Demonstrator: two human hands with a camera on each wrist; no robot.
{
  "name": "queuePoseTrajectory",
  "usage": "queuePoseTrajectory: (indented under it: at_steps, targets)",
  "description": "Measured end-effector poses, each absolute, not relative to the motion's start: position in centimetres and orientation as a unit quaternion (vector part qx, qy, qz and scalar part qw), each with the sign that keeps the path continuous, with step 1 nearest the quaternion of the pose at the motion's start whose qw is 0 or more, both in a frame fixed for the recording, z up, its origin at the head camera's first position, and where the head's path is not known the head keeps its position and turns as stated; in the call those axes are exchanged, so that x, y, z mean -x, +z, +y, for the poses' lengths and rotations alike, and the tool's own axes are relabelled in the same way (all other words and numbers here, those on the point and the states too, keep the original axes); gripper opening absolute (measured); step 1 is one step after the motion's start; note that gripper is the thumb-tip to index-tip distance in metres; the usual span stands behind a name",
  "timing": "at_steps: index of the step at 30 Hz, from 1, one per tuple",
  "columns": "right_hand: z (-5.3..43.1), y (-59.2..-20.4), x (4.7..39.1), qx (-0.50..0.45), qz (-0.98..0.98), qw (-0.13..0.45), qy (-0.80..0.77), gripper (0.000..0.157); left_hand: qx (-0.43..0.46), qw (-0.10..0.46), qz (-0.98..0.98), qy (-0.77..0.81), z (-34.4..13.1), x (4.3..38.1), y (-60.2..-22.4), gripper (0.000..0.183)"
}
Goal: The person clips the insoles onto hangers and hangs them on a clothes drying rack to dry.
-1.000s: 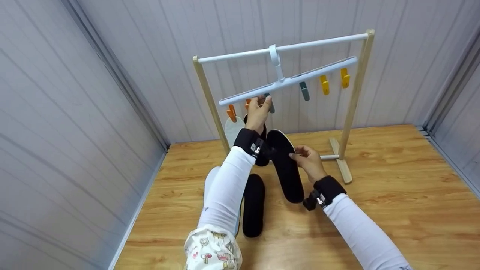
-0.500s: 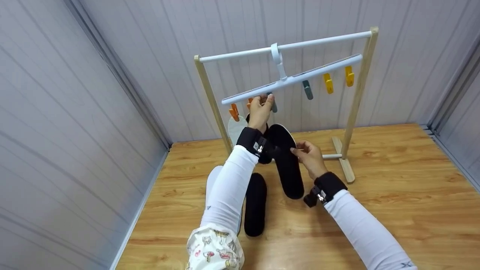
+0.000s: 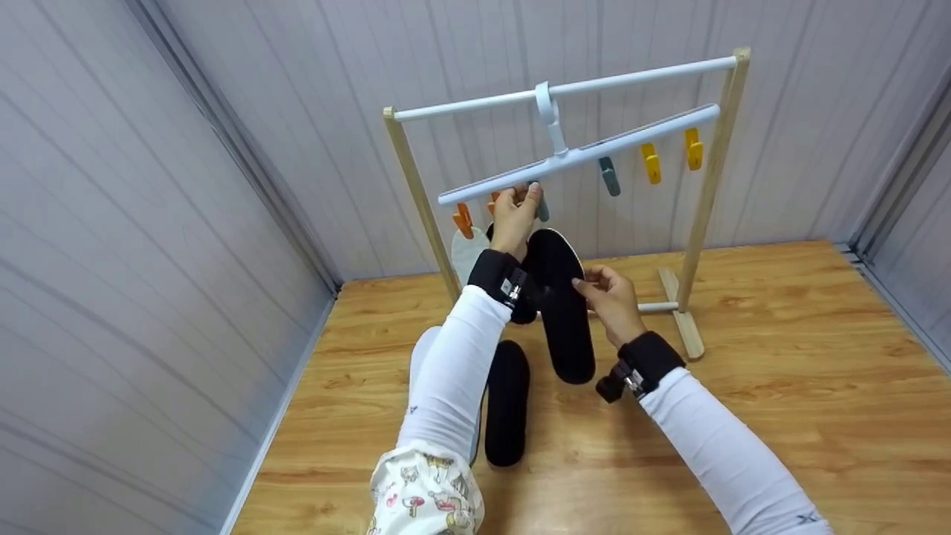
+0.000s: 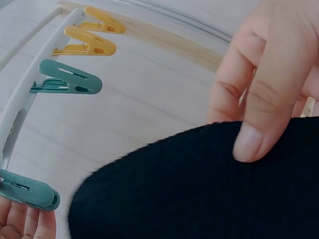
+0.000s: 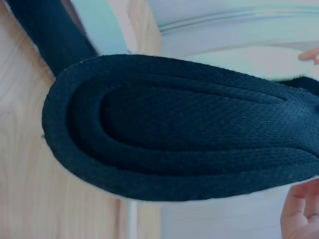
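My left hand (image 3: 513, 223) grips a dark green clip (image 3: 543, 210) under the white hanger bar (image 3: 579, 156). In the left wrist view its fingers lie beneath that clip (image 4: 32, 191). Lower and to the right, my right hand (image 3: 615, 305) pinches the edge of a black insole (image 3: 570, 327), thumb on its dark face. The insole hangs nearly upright, its top end just below the left hand. The right wrist view shows the insole's padded, ridged heel (image 5: 174, 119). Behind the left wrist hang a white insole (image 3: 466, 253) and another black one, below the orange clips (image 3: 463, 221).
A wooden rack (image 3: 706, 186) with a white top rod (image 3: 639, 80) carries the hanger. A second green clip (image 3: 609, 177) and two yellow clips (image 3: 651, 163) hang on the right. A black insole (image 3: 507, 401) and a pale one (image 3: 420, 357) lie on the wood-patterned surface.
My right hand has raised the black insole, bringing its top end closer to the gripped green clip. The left hand keeps its place at the clip.
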State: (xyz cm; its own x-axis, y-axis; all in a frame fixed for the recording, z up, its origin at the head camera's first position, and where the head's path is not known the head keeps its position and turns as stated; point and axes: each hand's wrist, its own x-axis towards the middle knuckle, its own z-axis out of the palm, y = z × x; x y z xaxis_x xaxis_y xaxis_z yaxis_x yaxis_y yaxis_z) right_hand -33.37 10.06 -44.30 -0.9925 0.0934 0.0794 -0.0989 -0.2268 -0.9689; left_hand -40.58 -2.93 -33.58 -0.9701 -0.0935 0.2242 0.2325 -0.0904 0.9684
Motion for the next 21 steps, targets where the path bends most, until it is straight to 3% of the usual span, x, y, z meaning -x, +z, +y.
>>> queuePoseTrajectory:
  at_steps: [21]
  targets:
    - [9.72,-43.65,33.33,0.020,-0.624,0.091,0.776,0.017,0.050,0.115,-0.644,-0.754,-2.80,40.87,-33.89,0.018]
